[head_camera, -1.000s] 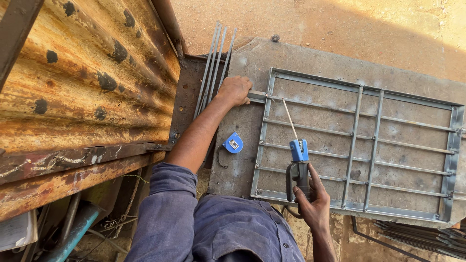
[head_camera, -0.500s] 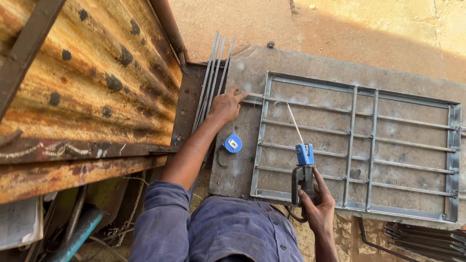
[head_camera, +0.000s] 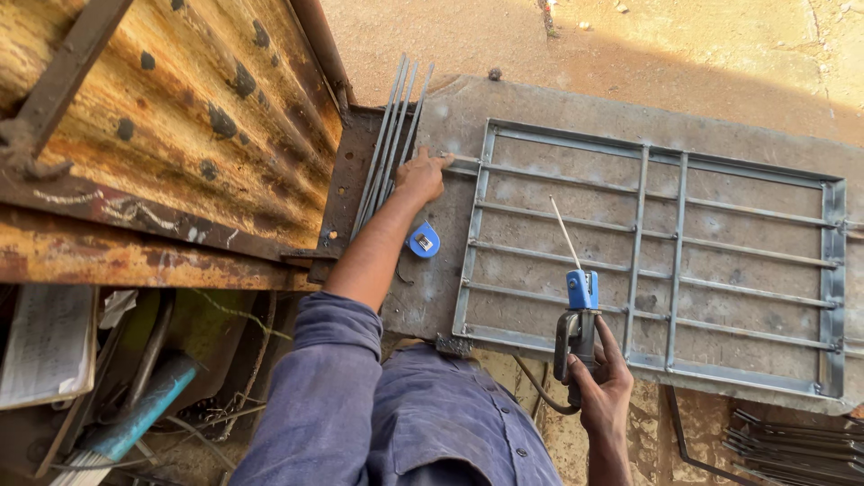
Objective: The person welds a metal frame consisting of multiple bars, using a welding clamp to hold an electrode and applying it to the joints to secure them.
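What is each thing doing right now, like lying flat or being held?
Left hand: resting on a bar end at the grille's corner.
Right hand: gripping the electrode holder.
Electrode holder: held above the grille, thin rod clamped in it.
Metal grille: lying flat on the table.
Tape measure: lying on the table, untouched.
Loose rods: lying bundled beside the grille.

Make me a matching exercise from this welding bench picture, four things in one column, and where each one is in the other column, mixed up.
Things:
1. left hand
2. right hand
3. tape measure
4. loose rods

Places:
A. gripping the electrode holder
B. on the bench beside the left forearm
C. on a bar end at the metal grille top left corner
D. lying against the rusty sheet

Pairs: 1-C, 2-A, 3-B, 4-D
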